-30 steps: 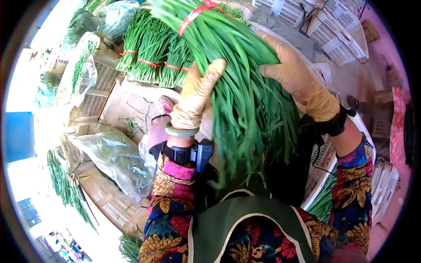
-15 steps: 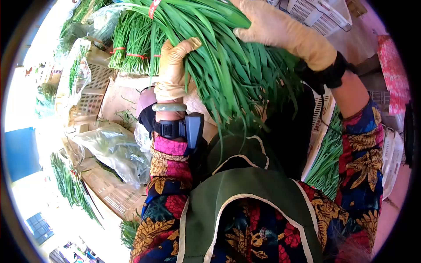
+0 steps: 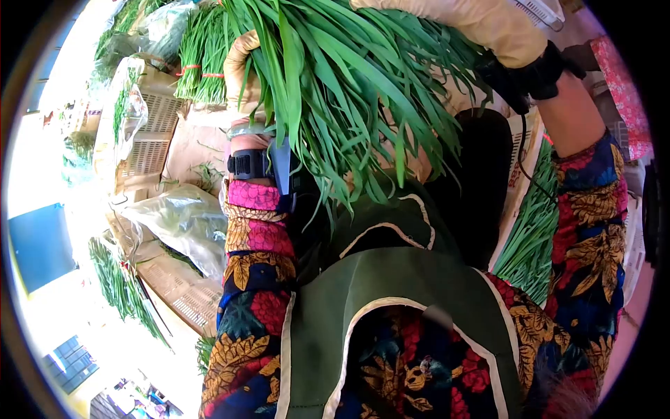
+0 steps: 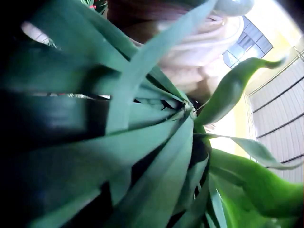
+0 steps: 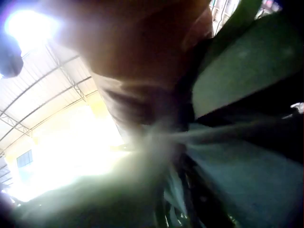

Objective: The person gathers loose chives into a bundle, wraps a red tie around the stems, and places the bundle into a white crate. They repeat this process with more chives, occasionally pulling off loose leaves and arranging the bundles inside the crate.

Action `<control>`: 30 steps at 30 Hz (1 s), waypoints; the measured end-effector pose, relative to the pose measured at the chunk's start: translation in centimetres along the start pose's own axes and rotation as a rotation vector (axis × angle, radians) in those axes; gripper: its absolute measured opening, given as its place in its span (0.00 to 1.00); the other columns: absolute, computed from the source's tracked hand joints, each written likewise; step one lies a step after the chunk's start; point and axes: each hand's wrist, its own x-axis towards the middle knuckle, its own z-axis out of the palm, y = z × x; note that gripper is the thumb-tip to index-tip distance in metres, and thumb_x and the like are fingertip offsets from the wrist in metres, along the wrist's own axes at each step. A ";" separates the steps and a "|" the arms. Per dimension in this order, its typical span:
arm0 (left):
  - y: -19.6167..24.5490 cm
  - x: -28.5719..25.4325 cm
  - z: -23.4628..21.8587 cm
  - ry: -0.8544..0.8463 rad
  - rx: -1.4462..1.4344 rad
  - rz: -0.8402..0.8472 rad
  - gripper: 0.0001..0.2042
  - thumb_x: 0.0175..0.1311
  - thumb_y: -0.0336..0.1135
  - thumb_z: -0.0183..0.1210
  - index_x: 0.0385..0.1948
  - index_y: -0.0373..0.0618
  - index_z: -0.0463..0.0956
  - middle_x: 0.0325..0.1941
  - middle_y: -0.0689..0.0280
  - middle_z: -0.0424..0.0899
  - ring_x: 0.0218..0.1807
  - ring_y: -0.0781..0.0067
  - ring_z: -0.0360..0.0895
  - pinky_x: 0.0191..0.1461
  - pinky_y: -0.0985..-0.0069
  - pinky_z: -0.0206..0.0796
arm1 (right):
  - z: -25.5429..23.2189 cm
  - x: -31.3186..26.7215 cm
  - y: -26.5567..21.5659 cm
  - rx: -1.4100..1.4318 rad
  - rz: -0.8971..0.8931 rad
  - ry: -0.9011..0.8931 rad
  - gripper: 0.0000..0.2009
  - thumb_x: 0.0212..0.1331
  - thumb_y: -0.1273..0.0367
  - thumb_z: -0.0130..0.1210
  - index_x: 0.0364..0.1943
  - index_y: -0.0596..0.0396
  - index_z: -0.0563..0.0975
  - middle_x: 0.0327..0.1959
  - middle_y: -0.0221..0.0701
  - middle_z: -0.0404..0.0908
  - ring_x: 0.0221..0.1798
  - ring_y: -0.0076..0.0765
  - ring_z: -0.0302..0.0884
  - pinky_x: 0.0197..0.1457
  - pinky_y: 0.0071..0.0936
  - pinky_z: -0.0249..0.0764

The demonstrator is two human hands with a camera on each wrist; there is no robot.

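Note:
A large bunch of long green leaves (image 3: pixel 335 77) fans down towards the green apron (image 3: pixel 391 272) in the head view. At its left side the gloved left hand (image 3: pixel 243 73) grips it, the thumb showing and the other fingers hidden by leaves. On the upper right the gloved right hand (image 3: pixel 467 21) holds the bunch, its thumb on the leaves and its other fingers out of sight. Close leaves (image 4: pixel 152 142) fill much of the left wrist view, below the left hand (image 4: pixel 190 52). Blurred leaves (image 5: pixel 242 161) spread beside the dark right hand (image 5: pixel 137 52) in the right wrist view.
Red-banded green bundles (image 3: pixel 202 52) stand at the upper left. Below them are a plastic crate (image 3: pixel 157 119), a clear plastic bag (image 3: pixel 185 223) and another crate (image 3: pixel 185 286). Long leaves (image 3: pixel 527 230) lie in a container at the right.
Both hands have moved up and the left one leftward, carrying the bunch. Its red tie has left the view, and the leaf ends have swung left and spread over the lap.

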 end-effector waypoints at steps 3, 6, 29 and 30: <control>-1.1 -0.7 2.2 0.102 0.015 0.027 0.08 0.61 0.32 0.56 0.38 0.40 0.78 0.39 0.62 0.84 0.39 0.69 0.81 0.48 0.71 0.76 | 0.7 -0.7 -1.3 0.059 0.091 -0.037 0.27 0.60 0.66 0.58 0.63 0.58 0.67 0.53 0.45 0.77 0.55 0.40 0.74 0.61 0.32 0.68; -1.0 -0.2 0.5 0.140 0.073 0.085 0.07 0.64 0.31 0.55 0.39 0.40 0.78 0.40 0.62 0.84 0.40 0.69 0.81 0.50 0.71 0.76 | 1.2 -1.6 1.0 0.017 -0.007 0.000 0.27 0.63 0.64 0.55 0.65 0.58 0.65 0.54 0.46 0.77 0.57 0.41 0.74 0.63 0.32 0.67; 0.2 0.2 0.8 0.438 0.352 0.467 0.12 0.56 0.35 0.58 0.39 0.39 0.79 0.41 0.62 0.83 0.41 0.66 0.81 0.46 0.70 0.76 | 4.8 -8.5 0.0 -0.152 -0.011 0.320 0.16 0.59 0.72 0.58 0.52 0.58 0.75 0.45 0.37 0.80 0.45 0.33 0.79 0.52 0.25 0.73; 0.0 0.1 1.8 0.457 0.334 0.472 0.12 0.56 0.35 0.59 0.38 0.39 0.79 0.41 0.63 0.83 0.42 0.67 0.81 0.47 0.70 0.75 | 5.8 -8.4 -1.8 -0.125 -0.014 0.208 0.09 0.60 0.69 0.59 0.41 0.58 0.78 0.35 0.34 0.81 0.35 0.30 0.78 0.40 0.24 0.74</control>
